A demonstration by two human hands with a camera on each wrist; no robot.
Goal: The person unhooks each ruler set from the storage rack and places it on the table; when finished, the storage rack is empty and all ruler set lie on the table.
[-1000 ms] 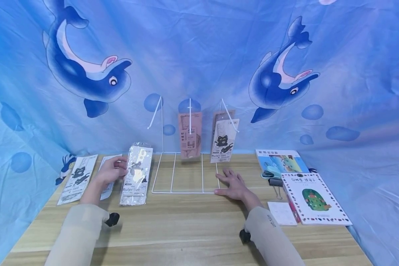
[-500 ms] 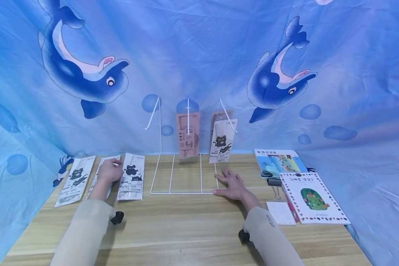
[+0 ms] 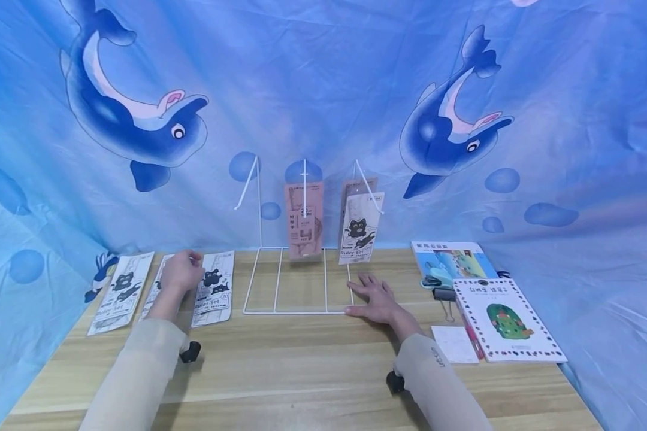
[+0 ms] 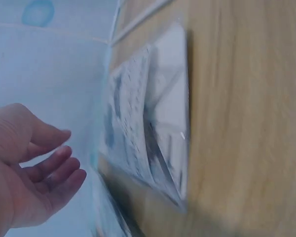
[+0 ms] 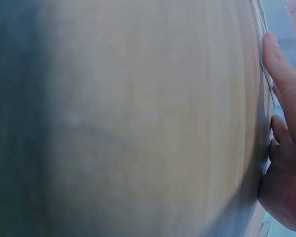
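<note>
My left hand [image 3: 181, 272] hovers over the left of the table, fingers loosely bent and holding nothing. Close to its right lies a flat ruler set packet [image 3: 215, 290] printed with black cats. In the left wrist view the hand [image 4: 44, 173] is apart from that packet [image 4: 130, 118]. A second ruler set [image 3: 152, 293] is partly hidden beneath the hand, and a third [image 3: 120, 294] lies further left. My right hand [image 3: 380, 302], fingers spread, rests at the right front corner of a white wire rack [image 3: 298, 313].
From the rack's middle hook hangs a pink packet [image 3: 304, 230]. The right hook carries a cat ruler set [image 3: 362, 230] with another packet behind it. On the right lie books [image 3: 509, 320], a binder clip [image 3: 444, 294], a red pen [image 3: 474, 342] and a white notepad [image 3: 454, 344].
The nearest ruler set, raised beside my left hand a second ago, now lies flat on the table. My left hand has let go of it. The right hand stays put.
</note>
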